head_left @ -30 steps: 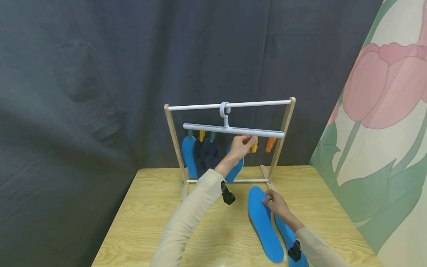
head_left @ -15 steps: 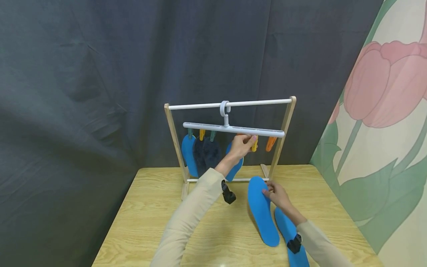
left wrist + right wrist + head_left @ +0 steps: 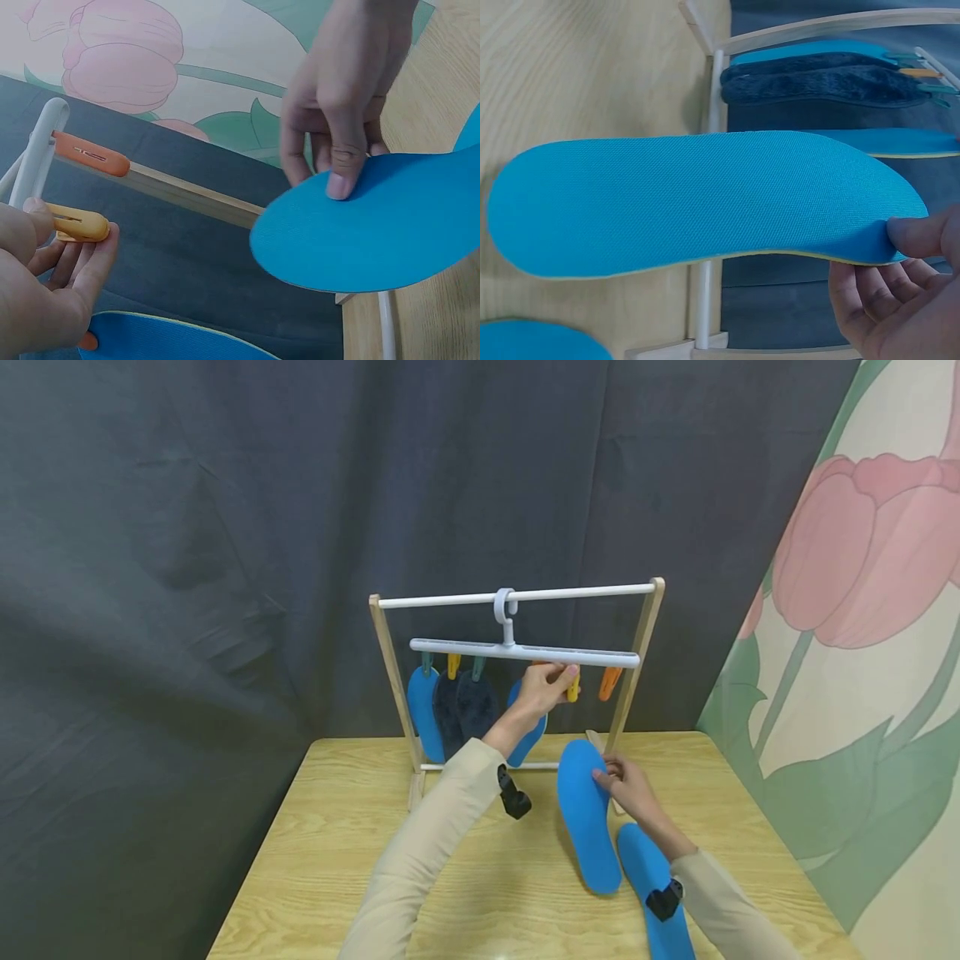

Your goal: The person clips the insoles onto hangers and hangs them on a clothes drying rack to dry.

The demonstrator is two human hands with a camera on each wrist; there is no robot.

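Observation:
My left hand (image 3: 542, 692) pinches a yellow clothespin (image 3: 81, 223) that hangs from the pale hanger (image 3: 525, 652). In my right hand (image 3: 628, 783) is a blue insole (image 3: 705, 202), gripped near its broad end, thumb on the face and fingers behind. The insole tilts above the table, below and right of my left hand. Behind my left wrist another blue insole (image 3: 528, 743) hangs from the hanger. An orange clothespin (image 3: 609, 683) hangs near the hanger's right end. At the left hang a blue insole (image 3: 425, 714) and dark fuzzy insoles (image 3: 477, 706), held by green and yellow clothespins.
A wooden rack with a white top bar (image 3: 442, 601) carries the hanger, its feet on the wooden table (image 3: 315, 860). One more blue insole (image 3: 660, 902) lies on the table under my right forearm. A dark curtain (image 3: 225, 568) stands behind, a tulip-patterned panel (image 3: 847, 610) at right.
My right hand has lifted the blue insole off the table, up toward the hanger, its lower end rising too. My left hand stays on the yellow clothespin.

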